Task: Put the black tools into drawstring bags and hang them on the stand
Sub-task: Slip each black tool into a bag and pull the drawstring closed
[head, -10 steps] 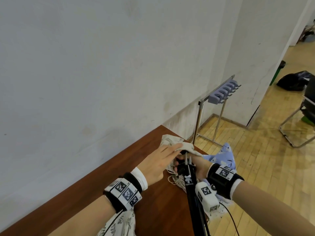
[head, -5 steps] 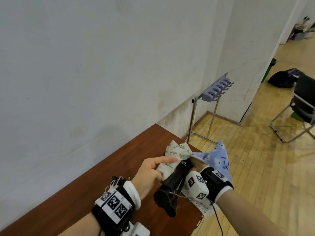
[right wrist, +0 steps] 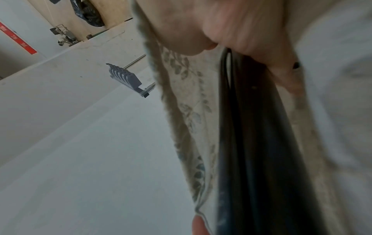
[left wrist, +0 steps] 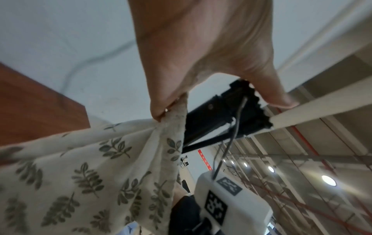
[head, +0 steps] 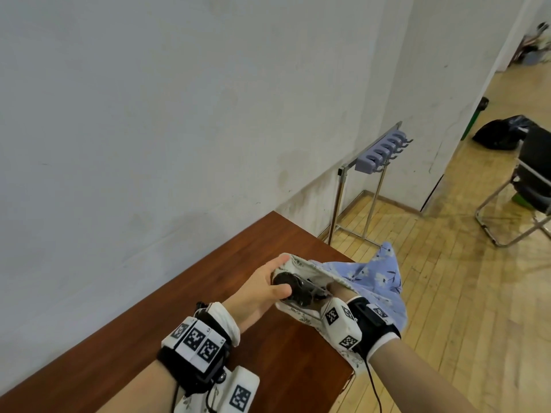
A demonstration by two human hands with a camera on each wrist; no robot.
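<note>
Now sliding black tool [head: 298, 289] deeper into leaf-print bag [left wrist: 84, 167] at table [head: 208, 293] edge; left hand [head: 259, 290] pinching rim, right hand [head: 338, 290] gripping tool; hanging next.

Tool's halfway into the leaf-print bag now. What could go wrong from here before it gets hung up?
1. The black tool still sticks out of the leaf-print bag, whose rim the left hand only pinches; the cloth could slip off before the tool is fully in.
2. The work is at the table corner, with a blue bag draped over the edge; either could drop to the floor.
3. The stand is off the table; an undrawn bag may spill.
</note>
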